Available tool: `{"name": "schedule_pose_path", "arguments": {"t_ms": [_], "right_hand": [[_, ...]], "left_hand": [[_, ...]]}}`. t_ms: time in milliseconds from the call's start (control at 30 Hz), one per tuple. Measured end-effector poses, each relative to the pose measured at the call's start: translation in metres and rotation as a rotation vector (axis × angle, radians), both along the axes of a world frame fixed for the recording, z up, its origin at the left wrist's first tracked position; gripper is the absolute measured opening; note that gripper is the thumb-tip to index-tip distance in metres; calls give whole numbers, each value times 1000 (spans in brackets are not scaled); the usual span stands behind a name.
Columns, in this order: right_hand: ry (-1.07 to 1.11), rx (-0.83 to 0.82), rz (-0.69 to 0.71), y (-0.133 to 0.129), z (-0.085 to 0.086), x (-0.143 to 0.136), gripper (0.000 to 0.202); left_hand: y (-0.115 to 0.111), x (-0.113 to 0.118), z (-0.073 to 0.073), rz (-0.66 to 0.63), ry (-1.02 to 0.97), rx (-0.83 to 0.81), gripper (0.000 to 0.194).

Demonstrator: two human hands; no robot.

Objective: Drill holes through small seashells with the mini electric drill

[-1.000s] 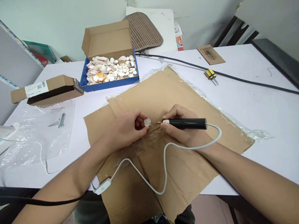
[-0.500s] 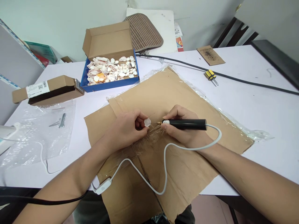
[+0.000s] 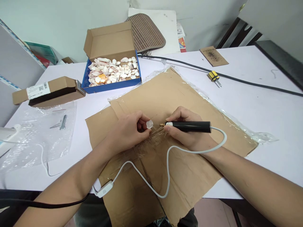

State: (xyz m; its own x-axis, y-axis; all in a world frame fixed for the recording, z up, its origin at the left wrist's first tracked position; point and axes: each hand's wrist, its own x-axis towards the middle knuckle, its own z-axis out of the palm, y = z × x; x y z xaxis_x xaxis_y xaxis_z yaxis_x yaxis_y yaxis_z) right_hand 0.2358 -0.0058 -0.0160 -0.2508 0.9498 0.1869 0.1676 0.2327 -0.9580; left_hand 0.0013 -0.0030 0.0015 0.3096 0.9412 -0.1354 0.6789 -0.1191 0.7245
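Between the thumb and fingers of my left hand (image 3: 130,130) is a small white shell (image 3: 149,124), held upright over the cardboard (image 3: 151,91). My right hand (image 3: 186,130) grips a black pen-shaped rotary tool (image 3: 191,126) like a pencil, its brass tip and thin bit pointing left at the shell. The bit's end lies close to the shell's right edge; whether they touch is too small to tell. A white cable (image 3: 168,170) runs from the tool's back end, loops over the cardboard and reaches an inline switch (image 3: 105,189).
A blue box (image 3: 113,85) full of shells stands at the back left, beside an open brown carton (image 3: 54,90). Plastic wrap (image 3: 49,135) with small metal tools lies left. A yellow screwdriver (image 3: 213,76) and black cable (image 3: 248,82) are at the right.
My right hand and the tool have shifted very slightly to the right, drawing the bit back a little from the shell. My left hand still holds the shell.
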Motion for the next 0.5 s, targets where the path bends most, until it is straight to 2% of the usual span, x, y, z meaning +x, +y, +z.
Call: {"name": "schedule_pose_path", "arguments": {"t_ms": [500], "right_hand": [[8,-13,16,-1,-2,0,14]], "left_hand": [[0,1,1,0,2,-8,18]]}}
